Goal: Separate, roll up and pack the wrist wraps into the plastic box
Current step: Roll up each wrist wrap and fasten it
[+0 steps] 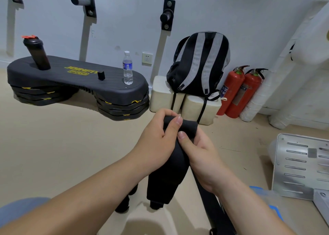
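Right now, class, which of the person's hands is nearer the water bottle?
Left. The left hand grips the wrist wrap below-right of the water bottle; the right hand holds it lower and farther right.

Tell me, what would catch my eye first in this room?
In the middle, the left hand and right hand grip a black wrap, whose end hangs down between the forearms. Behind them by the wall stands a grey-and-black backpack, with two red fire extinguishers to its right. At the left sits a black step platform carrying a water bottle.
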### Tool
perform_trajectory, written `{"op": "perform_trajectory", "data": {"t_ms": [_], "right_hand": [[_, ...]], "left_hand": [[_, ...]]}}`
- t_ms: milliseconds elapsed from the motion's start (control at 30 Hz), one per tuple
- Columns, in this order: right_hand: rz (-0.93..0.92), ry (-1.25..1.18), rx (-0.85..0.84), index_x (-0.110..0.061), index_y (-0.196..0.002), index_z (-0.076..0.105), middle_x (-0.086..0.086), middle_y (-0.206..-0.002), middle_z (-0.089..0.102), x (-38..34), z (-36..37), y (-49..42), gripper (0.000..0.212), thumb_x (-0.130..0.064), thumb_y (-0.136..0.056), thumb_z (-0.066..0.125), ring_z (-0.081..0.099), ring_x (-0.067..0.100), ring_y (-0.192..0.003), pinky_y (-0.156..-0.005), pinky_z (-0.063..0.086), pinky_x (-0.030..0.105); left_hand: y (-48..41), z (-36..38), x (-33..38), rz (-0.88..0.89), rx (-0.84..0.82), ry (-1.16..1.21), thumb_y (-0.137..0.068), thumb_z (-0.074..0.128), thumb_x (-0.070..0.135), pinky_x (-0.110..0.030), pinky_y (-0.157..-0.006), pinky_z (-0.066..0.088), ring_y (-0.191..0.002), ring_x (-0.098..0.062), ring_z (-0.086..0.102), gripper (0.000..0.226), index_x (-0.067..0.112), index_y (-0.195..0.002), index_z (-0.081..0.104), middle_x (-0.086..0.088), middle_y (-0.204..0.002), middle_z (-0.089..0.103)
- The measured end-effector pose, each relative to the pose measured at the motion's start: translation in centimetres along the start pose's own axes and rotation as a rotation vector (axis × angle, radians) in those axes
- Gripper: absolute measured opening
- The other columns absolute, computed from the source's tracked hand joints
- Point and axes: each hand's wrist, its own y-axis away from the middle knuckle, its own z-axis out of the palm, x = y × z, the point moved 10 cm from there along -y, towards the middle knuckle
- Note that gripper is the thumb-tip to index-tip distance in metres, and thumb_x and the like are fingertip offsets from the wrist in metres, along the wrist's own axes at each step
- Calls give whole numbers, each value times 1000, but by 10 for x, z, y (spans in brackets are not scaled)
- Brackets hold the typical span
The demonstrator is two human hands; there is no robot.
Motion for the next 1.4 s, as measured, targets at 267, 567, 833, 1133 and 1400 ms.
{"op": "perform_trajectory", "data": {"t_ms": [267,567,833,1133,1400], "right_hand": [[39,-16,30,-11,-127,64,12,-116,79,-9,-7,6,28,0,-110,45,74,33,-116,-96,61,44],[117,-160,25,-14,-121,70,18,-117,78,-8,-7,6,43,-45,-94,61,74,33,-114,-100,57,51],[-46,-92,21,-16,-114,70,22,-115,74,-22,-17,2,25,3,-102,59,72,33,-104,-96,57,50],[-186,253,12,-33,-115,66,3,-109,76,-34,-16,7,36,0,-101,65,73,26,-106,-89,62,45],[49,-108,16,-12,-125,65,12,-118,79,-19,-2,7,43,-42,-94,65,74,28,-116,-99,57,43]], "left_hand": [[2,10,1,31,-92,-57,-109,52,31,-8,-72,42,-85,9,59,6,36,-109,55,16,-94,65],[3,10,5,42,-152,-38,-105,62,17,-17,-82,50,-93,-1,64,15,30,-112,60,9,-100,70],[2,10,-15,-250,-158,256,-86,73,12,-29,-81,56,-93,-13,69,30,28,-111,70,2,-104,74],[3,9,-19,-256,-125,105,-101,60,53,-26,-79,58,-94,-7,74,28,27,-107,68,5,-100,77],[2,0,-1,-88,7,113,-103,63,43,-32,-81,57,-86,-10,71,12,31,-106,62,3,-92,74]]}}
